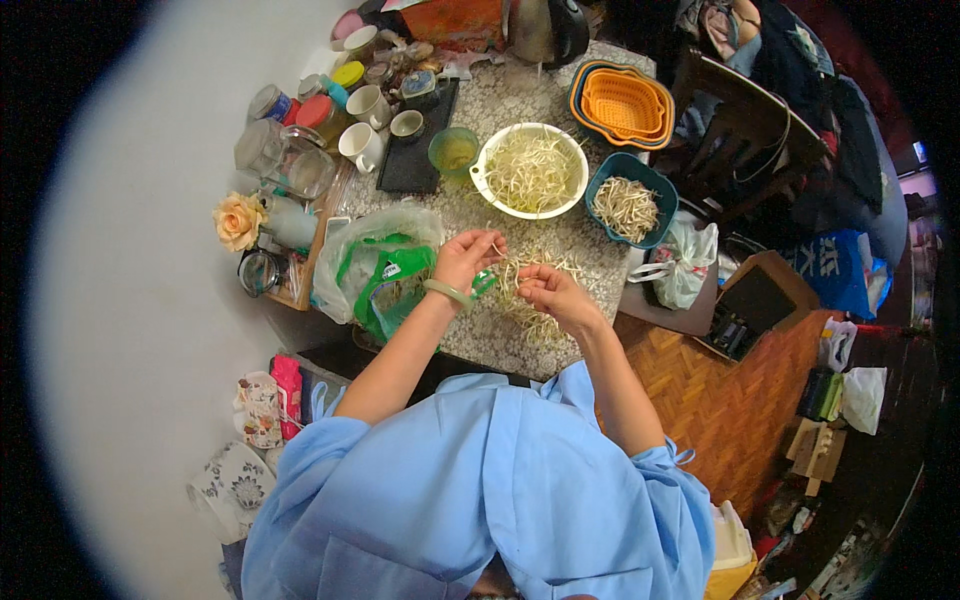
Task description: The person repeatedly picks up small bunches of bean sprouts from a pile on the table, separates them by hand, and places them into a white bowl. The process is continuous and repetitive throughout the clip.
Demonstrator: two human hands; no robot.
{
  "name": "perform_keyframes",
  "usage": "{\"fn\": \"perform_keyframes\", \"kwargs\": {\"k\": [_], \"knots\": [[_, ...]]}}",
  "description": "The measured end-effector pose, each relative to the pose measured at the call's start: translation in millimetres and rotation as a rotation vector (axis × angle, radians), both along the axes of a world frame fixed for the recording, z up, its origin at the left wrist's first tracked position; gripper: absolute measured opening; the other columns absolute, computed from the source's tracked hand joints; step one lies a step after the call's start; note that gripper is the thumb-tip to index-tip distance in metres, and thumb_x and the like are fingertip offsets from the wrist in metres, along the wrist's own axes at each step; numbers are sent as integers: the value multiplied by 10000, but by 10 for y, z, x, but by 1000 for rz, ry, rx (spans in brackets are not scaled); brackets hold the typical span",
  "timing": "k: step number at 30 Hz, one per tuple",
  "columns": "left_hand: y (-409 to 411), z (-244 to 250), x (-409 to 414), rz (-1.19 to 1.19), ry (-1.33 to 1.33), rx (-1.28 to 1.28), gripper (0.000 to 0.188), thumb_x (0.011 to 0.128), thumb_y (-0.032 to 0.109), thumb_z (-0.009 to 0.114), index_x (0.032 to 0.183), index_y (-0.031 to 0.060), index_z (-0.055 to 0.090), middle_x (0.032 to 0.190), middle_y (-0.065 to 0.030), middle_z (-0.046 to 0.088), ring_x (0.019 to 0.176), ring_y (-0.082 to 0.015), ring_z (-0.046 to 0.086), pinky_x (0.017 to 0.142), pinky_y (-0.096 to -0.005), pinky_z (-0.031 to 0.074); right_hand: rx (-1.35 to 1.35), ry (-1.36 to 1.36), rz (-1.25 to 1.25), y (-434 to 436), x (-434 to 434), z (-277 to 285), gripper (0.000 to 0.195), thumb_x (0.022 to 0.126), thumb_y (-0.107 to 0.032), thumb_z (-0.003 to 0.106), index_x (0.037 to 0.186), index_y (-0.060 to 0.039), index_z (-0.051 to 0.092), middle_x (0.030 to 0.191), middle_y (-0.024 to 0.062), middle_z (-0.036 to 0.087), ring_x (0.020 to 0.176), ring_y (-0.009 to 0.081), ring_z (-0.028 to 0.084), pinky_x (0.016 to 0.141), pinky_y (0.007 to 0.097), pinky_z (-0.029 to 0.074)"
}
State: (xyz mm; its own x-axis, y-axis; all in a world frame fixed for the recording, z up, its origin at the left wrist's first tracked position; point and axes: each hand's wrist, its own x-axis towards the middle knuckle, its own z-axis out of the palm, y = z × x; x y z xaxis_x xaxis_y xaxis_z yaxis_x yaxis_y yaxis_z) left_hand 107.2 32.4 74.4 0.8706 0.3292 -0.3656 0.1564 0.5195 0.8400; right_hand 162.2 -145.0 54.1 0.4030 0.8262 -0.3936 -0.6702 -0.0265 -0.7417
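My left hand, with a pale bangle on its wrist, pinches a thin bean sprout between thumb and fingers. Close by on the right, my right hand has its fingertips closed on another sprout over the loose pile of bean sprouts on the patterned tablecloth. Beyond the hands, a white plastic bowl holds many pale sprouts. To its right, a dark teal basket contains shorter, browner pieces. Left of my left hand lies an open clear plastic bag with a green bag inside.
A green cup stands beside the white bowl, near a black tray. Nested orange baskets sit at the back right. Mugs and jars line the left side. A tied plastic bag rests right of the table.
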Motion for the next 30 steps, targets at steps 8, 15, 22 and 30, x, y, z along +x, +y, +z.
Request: {"fn": "perform_keyframes", "kwargs": {"k": [8, 15, 22, 30], "knots": [[90, -24, 81, -22, -13, 77, 174, 811, 143, 550, 883, -16, 566, 766, -51, 576, 686, -136, 559, 659, -274, 480, 166, 94, -9, -109, -31, 205, 246, 775, -113, 570, 1009, -49, 531, 746, -40, 513, 603, 24, 409, 524, 157, 327], [-241, 119, -27, -423, 181, 189, 204, 819, 177, 537, 899, -5, 583, 824, -56, 606, 734, -117, 577, 681, -251, 473, 36, -122, -240, -192, -4, 242, 132, 802, -145, 557, 905, -65, 534, 809, 17, 565, 690, 69, 519, 570, 175, 394], [-347, 80, -30, -491, 208, -50, 209, 828, 187, 522, 918, 2, 558, 809, -56, 600, 725, -147, 588, 681, -251, 472, 20, -334, -453, -125, -92, 20, 140, 798, -115, 561, 891, -12, 579, 793, 19, 583, 722, 73, 519, 629, 207, 424], [-317, 94, -21, -516, 246, 65, 160, 804, 180, 556, 849, 27, 570, 717, -39, 583, 663, -131, 570, 645, -257, 457, -179, -690, -506, -176, -39, 9, 124, 761, -82, 585, 869, -22, 576, 736, -6, 566, 638, 46, 497, 558, 181, 403]]}}
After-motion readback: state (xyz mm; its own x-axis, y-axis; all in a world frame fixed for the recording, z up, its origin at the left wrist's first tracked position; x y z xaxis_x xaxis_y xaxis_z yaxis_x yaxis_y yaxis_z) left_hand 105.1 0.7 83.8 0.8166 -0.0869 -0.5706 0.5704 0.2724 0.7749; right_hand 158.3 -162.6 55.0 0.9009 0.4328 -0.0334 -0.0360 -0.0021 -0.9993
